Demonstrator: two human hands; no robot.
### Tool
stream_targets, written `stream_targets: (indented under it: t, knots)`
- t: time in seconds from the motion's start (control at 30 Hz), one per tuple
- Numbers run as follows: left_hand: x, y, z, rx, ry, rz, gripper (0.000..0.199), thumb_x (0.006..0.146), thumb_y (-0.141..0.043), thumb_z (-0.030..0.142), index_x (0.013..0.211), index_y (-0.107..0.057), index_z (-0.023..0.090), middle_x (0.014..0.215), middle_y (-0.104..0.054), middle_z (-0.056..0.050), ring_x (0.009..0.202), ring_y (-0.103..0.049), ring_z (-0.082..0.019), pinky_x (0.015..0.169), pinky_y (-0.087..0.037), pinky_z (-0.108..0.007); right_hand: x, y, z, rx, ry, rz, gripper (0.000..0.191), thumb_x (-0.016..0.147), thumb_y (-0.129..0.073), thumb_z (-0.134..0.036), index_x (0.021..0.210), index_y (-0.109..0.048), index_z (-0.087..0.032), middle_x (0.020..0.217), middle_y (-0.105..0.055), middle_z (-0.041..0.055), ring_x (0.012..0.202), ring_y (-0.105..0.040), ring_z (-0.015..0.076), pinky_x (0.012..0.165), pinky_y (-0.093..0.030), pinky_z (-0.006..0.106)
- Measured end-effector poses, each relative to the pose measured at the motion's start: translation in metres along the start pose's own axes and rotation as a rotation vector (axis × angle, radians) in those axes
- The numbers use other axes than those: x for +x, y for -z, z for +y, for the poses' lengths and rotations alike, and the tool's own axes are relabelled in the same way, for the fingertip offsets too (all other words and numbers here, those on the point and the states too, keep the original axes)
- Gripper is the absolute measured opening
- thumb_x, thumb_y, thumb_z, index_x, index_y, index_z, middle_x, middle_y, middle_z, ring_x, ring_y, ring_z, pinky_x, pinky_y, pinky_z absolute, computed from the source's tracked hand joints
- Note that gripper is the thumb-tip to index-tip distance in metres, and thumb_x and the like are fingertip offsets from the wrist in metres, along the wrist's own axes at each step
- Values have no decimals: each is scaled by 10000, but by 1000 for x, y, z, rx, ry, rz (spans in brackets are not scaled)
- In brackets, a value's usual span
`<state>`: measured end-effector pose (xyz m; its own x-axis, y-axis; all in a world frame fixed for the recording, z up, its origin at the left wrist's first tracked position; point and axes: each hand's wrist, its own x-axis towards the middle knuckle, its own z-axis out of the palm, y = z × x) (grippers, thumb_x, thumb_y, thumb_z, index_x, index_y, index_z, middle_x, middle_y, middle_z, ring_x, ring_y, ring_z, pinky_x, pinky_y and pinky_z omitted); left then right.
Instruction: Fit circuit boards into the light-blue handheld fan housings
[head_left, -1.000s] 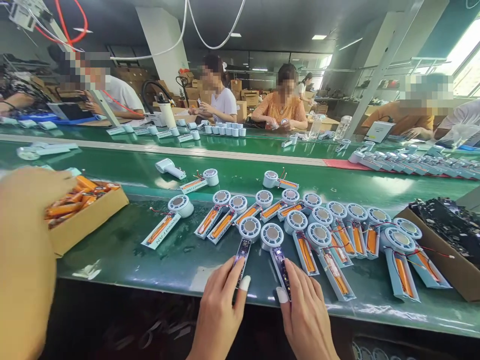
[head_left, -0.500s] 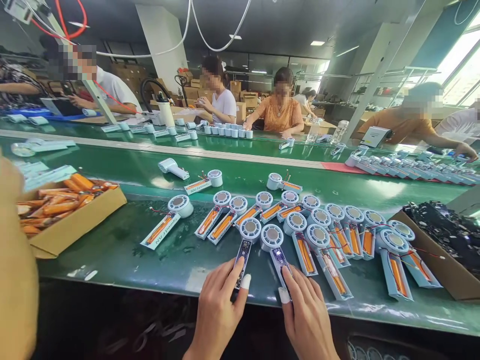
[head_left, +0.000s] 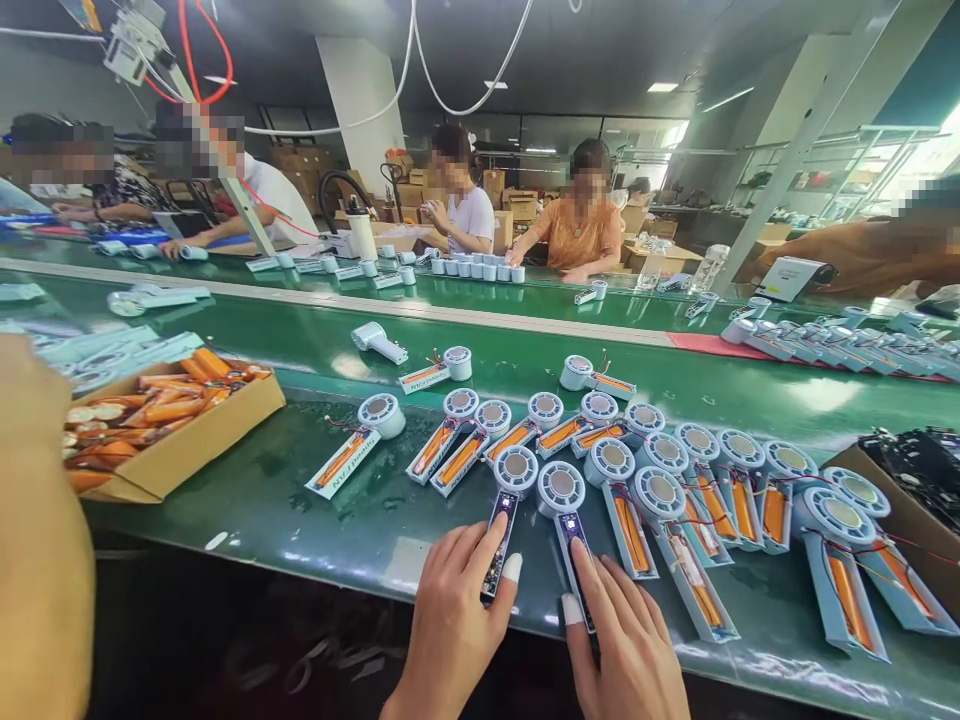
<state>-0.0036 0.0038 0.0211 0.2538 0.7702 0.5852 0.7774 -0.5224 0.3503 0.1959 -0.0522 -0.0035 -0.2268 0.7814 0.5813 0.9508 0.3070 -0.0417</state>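
Uneven fingertip pressure could crack a circuit board [head_left: 495,568] or pinch any wire hidden under it, and the 2 close-set fan heads might knock if a grip slips. Right of the cardboard box [head_left: 202,440], the left hand [head_left: 457,612] has thumb and fingers clamped on the left fan [head_left: 513,484]; farther right of that box, the right hand [head_left: 630,632] likewise grips the right fan [head_left: 562,492]. Both look pale blue, grey-centred, dark-boarded, with 1 bright spot apiece.

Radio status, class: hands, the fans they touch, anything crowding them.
Left hand touching one circuit board; right hand touching another circuit board. Both fans at near edge of green bench. Other fans crowding close on the right.
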Motion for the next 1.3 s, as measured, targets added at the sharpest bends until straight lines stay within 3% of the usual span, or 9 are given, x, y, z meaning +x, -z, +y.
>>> stream_targets:
  t: [0.13, 0.27, 0.6, 1.3]
  knots:
    - [-2, -4, -3, 43, -22, 9, 403, 933, -543, 177, 1335, -544, 216, 1231, -720, -92, 1163, -650, -294, 949, -549, -479, 2, -1, 2, 1, 6, -6, 718, 939, -458, -207, 1611, -216, -138, 1312, -685, 105, 1075, -709, 296, 814, -586, 398]
    - [-2, -7, -5, 56, -41, 2, 427, 917, -517, 158, 1339, -527, 225, 1225, -731, -81, 1184, -656, -294, 1007, -519, -515, 2, 1, 2, -14, 16, -13, 726, 931, -475, -209, 1607, -227, -120, 1308, -688, 98, 1064, -715, 298, 797, -596, 401]
    - [0, -8, -6, 43, -43, 20, 401, 926, -521, 166, 1322, -535, 231, 1192, -747, -78, 1157, -673, -295, 988, -523, -517, 4, 1, 1, 22, -25, -6, 699, 922, -474, -193, 1594, -285, -164, 1287, -702, 83, 1055, -720, 296, 799, -584, 398]
    - [-1, -5, -2, 71, -50, 24, 384, 941, -491, 164, 1320, -531, 211, 1187, -750, -78, 1143, -684, -289, 974, -544, -523, 2, 4, 1, -13, -8, -38, 709, 962, -443, -237, 1619, -190, -154, 1302, -693, 85, 1080, -710, 296, 813, -595, 395]
